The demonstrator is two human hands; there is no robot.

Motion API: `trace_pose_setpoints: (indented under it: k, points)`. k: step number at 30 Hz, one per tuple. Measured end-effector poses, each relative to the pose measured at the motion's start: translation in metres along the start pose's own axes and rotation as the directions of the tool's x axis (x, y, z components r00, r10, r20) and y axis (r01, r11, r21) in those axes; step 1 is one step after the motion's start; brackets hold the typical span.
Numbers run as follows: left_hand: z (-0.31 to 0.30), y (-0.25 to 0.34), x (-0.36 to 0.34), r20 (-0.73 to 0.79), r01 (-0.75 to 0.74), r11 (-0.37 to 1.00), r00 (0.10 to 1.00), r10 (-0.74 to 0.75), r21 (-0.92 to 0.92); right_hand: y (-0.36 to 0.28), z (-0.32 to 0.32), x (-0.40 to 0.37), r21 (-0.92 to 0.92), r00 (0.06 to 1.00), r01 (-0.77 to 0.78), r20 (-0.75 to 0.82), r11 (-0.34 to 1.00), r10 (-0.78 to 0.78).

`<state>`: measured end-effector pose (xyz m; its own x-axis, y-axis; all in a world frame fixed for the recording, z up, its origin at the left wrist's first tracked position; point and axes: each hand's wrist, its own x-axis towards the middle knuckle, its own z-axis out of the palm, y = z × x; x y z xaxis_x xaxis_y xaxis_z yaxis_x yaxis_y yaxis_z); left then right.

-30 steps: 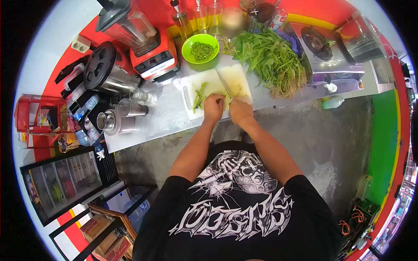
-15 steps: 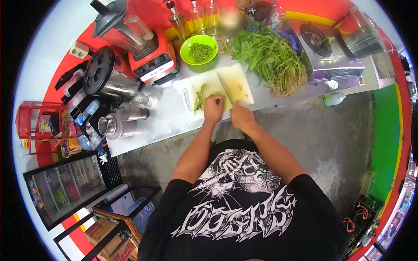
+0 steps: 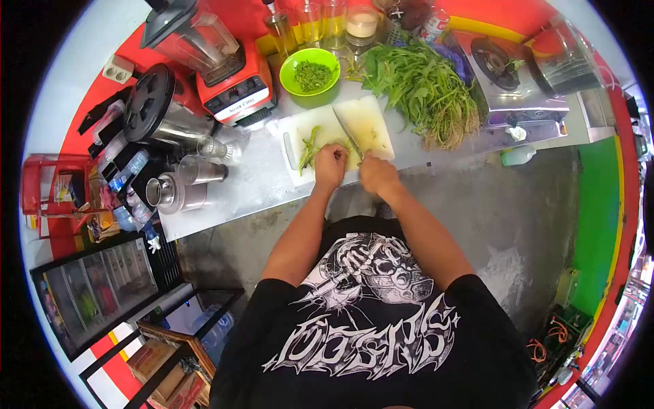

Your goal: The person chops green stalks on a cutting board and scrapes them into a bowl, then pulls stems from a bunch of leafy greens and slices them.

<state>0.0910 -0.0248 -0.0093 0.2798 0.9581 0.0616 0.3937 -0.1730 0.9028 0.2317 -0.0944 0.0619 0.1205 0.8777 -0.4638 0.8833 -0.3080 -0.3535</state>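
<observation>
A white cutting board (image 3: 293, 127) lies on the metal counter. My right hand (image 3: 377, 174) is closed round the handle of a knife (image 3: 347, 129), whose blade points up and away over the board. Close to the blade, my left hand (image 3: 331, 163) has its fingers curled together, with bits of green stem at the fingertips. Cut green stems (image 3: 308, 147) lie on the board to the left of my left hand. Behind the board stands a lime-green bowl (image 3: 306, 99) with chopped greens (image 3: 314, 76) inside. A large heap of leafy greens with roots (image 3: 426, 88) rests right of the board.
At the left stand a red blender (image 3: 238, 99), a steel pot with black lid (image 3: 146, 102) and metal cups (image 3: 167, 193). Bottles (image 3: 279, 31) and a jar (image 3: 361, 26) line the back wall. A gas stove (image 3: 507, 82) is at the right.
The view has shifted slightly. My right hand still holds the knife, and my left hand stays near the blade with its fingers drawn together.
</observation>
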Motion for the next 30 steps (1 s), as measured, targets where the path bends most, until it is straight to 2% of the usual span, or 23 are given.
trace_pose_setpoints:
  k: [1,6,8,10,12,14,16,20,22,23,26,30]
  points:
    - [-0.002,-0.001,0.000,-0.010,-0.078,0.996,0.997,0.079,0.033,-0.004,-0.007,-0.002,0.017,1.000,-0.008,-0.002,1.000,0.008]
    - [-0.002,0.001,-0.002,-0.003,-0.048,0.998,0.999,0.048,0.034,-0.015,0.002,-0.013,0.010,0.997,-0.069,-0.017,0.998,0.069]
    - [-0.001,-0.001,0.000,-0.019,-0.038,0.998,0.999,0.038,0.040,-0.014,0.019,-0.005,0.026,0.991,-0.110,-0.076,0.994,0.111]
    - [-0.001,-0.003,0.000,-0.034,-0.100,0.993,0.994,0.102,0.061,-0.012,0.017,0.004,0.077,0.992,-0.079,-0.093,0.994,0.086]
    - [-0.002,-0.004,-0.001,-0.003,-0.069,0.995,0.998,0.069,0.068,-0.009,0.016,0.011,0.026,0.998,-0.005,-0.056,1.000,0.007]
    - [-0.003,-0.003,0.002,0.036,-0.046,0.997,0.998,0.044,0.069,-0.008,0.018,0.015,-0.018,0.998,-0.060,-0.005,0.998,0.060]
    - [-0.004,0.000,-0.001,0.039,-0.007,1.000,0.999,0.007,0.012,-0.016,0.008,-0.002,0.061,0.987,-0.155,-0.027,0.986,0.157]
    - [-0.011,0.002,-0.003,0.041,-0.041,0.999,0.998,0.041,-0.008,0.016,0.022,-0.004,-0.062,0.992,-0.130,-0.006,0.990,0.130]
    - [-0.012,0.006,-0.002,0.076,-0.020,1.000,0.997,0.019,0.009,0.019,0.009,-0.005,0.089,0.972,-0.220,-0.060,0.971,0.226]
    - [-0.010,0.005,-0.003,0.063,-0.001,1.000,0.998,0.001,0.007,0.028,0.012,0.000,-0.023,0.981,-0.183,-0.073,0.983,0.181]
    - [-0.005,-0.004,-0.002,0.024,-0.086,0.996,0.996,0.085,0.026,0.032,-0.002,0.004,0.018,0.974,-0.218,-0.064,0.976,0.218]
    - [-0.014,0.006,-0.002,0.063,-0.081,0.996,0.995,0.079,0.024,0.049,0.004,0.015,0.045,0.967,-0.196,-0.155,0.980,0.201]
